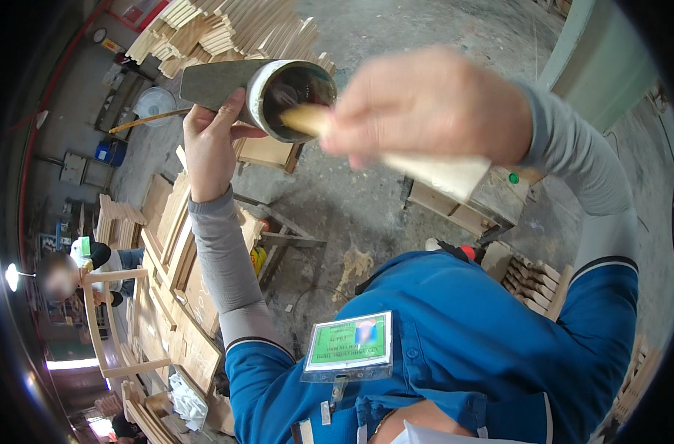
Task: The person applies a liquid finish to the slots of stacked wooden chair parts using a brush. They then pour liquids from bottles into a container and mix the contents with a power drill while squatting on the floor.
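The left hand (211,144) was wrapped around a grey can (259,89), held up at about eleven o'clock from the person's chest. The can lay on its side, its long axis running from ten o'clock to three o'clock, open mouth toward the right hand (426,103). That hand, blurred, sat just beside the mouth at three o'clock, fingers pinched on a flat wooden stick (307,118) whose tip reached into the dark opening. A pale cloth (444,174) hung beneath it.
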A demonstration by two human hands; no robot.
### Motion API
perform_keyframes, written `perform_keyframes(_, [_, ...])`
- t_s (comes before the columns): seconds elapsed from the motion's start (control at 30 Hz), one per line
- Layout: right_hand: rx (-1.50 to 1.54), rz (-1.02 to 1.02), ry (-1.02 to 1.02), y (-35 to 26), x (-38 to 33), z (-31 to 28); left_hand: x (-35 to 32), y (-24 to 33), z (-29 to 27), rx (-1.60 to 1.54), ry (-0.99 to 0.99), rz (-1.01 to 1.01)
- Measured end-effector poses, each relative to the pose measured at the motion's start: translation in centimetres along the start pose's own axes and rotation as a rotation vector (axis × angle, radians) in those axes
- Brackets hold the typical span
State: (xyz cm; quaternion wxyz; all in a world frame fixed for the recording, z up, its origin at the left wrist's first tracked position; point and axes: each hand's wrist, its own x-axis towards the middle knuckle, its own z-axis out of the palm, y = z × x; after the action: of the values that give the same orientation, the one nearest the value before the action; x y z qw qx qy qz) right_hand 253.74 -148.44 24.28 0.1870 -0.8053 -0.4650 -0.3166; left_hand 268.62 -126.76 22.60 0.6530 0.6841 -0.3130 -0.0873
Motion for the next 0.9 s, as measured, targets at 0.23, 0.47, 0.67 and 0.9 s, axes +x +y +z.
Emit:
perform_keyframes(0.23, [0.044, -0.086, 0.107, 1.4, 0.0, -0.8, -0.4, 0.1, -0.3, 0.002, 0.036, 0.060])
perform_keyframes(0.47, [-0.035, -0.184, 0.161, 2.1, 0.0, -1.2, -0.7, 0.4, -0.7, 0.004, 0.025, 0.096])
perform_keyframes(0.67, [0.012, -0.092, 0.138, 1.9, 0.0, -1.9, -0.9, 1.4, -0.5, 0.012, 0.129, 0.130])
perform_keyframes(0.9, [0.104, -0.111, 0.089, 3.1, -2.2, -1.7, -0.9, 0.8, 0.7, 0.075, 0.197, 0.152])
